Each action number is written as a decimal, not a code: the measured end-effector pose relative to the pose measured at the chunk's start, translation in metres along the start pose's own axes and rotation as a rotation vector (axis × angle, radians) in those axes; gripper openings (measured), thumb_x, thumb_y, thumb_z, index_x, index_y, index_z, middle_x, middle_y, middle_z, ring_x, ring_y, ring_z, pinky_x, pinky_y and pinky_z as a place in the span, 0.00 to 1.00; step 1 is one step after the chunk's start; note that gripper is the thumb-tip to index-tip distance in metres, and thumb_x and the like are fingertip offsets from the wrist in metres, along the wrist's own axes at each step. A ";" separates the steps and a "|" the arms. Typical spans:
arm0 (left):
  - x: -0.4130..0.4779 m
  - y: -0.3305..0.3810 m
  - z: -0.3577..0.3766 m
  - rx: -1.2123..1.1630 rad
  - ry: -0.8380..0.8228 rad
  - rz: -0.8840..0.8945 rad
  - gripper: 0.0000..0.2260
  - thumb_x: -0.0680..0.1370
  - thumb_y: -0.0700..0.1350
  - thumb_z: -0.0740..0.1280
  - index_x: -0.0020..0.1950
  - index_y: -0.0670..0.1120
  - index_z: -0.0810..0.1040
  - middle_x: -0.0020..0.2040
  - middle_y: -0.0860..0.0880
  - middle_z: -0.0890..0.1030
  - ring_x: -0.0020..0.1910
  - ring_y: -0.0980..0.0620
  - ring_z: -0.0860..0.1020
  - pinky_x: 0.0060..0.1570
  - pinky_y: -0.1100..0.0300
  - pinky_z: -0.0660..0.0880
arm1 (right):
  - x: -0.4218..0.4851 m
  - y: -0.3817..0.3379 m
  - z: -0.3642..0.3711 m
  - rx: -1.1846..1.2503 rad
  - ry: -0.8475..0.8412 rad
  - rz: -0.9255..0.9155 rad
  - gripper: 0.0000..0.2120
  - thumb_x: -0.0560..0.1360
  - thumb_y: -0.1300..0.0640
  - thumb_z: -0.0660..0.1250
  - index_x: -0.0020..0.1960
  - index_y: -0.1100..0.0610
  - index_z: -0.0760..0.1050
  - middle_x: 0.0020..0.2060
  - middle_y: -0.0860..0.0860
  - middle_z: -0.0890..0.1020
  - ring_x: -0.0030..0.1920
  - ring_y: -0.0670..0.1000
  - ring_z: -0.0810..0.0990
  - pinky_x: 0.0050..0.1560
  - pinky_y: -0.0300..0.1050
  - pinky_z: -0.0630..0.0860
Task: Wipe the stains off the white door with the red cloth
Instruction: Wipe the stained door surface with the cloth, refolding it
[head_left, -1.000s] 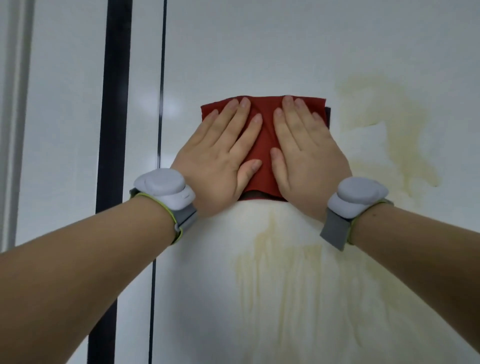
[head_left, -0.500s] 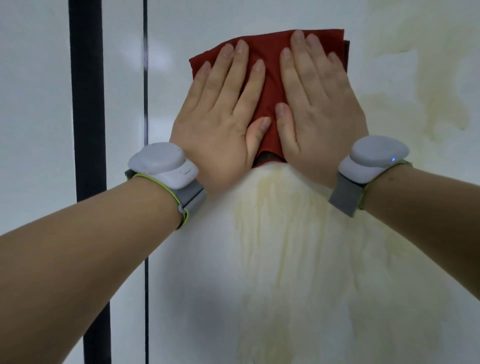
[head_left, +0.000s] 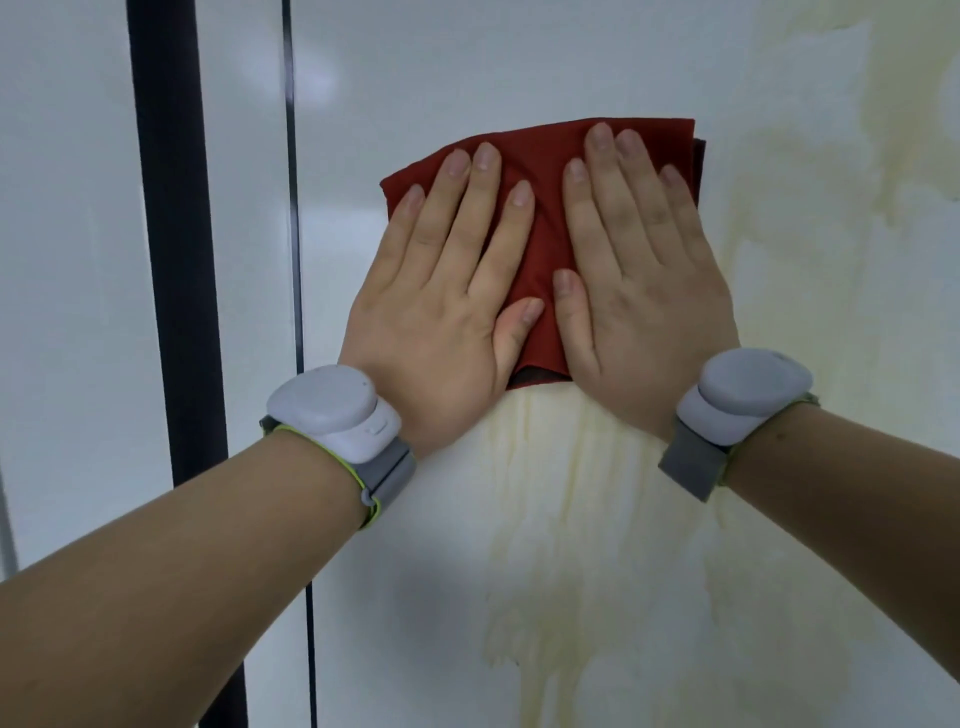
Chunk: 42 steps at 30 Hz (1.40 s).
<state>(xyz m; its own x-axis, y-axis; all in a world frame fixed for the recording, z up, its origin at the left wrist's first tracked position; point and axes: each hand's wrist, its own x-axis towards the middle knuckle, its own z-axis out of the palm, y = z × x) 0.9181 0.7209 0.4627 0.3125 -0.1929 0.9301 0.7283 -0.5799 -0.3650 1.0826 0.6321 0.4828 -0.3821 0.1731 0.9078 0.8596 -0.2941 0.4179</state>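
A folded red cloth (head_left: 545, 171) lies flat against the white door (head_left: 467, 67). My left hand (head_left: 441, 301) presses its left half with straight fingers. Beside it my right hand (head_left: 639, 280) presses the right half the same way, thumbs almost touching. Most of the cloth is hidden under both palms. Pale yellow stains (head_left: 571, 519) streak the door below my hands, and more yellow stain (head_left: 810, 171) runs up the right side.
A wide black vertical strip (head_left: 176, 260) and a thin dark seam (head_left: 296, 234) run down the surface left of the door panel. Grey bands with white pods sit on both wrists.
Both hands and the cloth went upward in view, then sit lower again now. The smeared yellow streaks below the cloth look wider than a second ago.
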 end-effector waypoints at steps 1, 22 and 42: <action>-0.006 0.002 -0.001 -0.006 -0.011 0.000 0.28 0.87 0.56 0.52 0.83 0.40 0.59 0.82 0.36 0.58 0.82 0.38 0.56 0.81 0.42 0.53 | -0.006 -0.002 0.000 0.005 -0.005 0.000 0.28 0.85 0.52 0.49 0.80 0.66 0.56 0.80 0.63 0.58 0.81 0.62 0.54 0.80 0.60 0.53; -0.103 0.043 -0.008 -0.075 -0.158 -0.024 0.28 0.87 0.55 0.53 0.83 0.41 0.57 0.82 0.36 0.55 0.82 0.37 0.54 0.82 0.42 0.50 | -0.101 -0.050 -0.005 0.094 -0.120 0.062 0.29 0.83 0.53 0.53 0.79 0.66 0.57 0.79 0.64 0.59 0.80 0.64 0.56 0.80 0.62 0.53; -0.051 0.026 -0.012 -0.018 -0.147 -0.010 0.28 0.88 0.54 0.51 0.82 0.39 0.58 0.81 0.34 0.58 0.82 0.35 0.56 0.81 0.41 0.51 | -0.056 -0.019 -0.013 0.003 -0.154 0.021 0.29 0.85 0.50 0.47 0.81 0.65 0.51 0.81 0.62 0.55 0.81 0.61 0.52 0.81 0.59 0.50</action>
<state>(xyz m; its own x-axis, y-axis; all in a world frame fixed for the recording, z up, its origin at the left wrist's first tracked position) 0.9136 0.7067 0.4062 0.3927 -0.0697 0.9170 0.7209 -0.5958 -0.3540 1.0829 0.6160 0.4244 -0.3074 0.3085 0.9002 0.8679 -0.2969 0.3982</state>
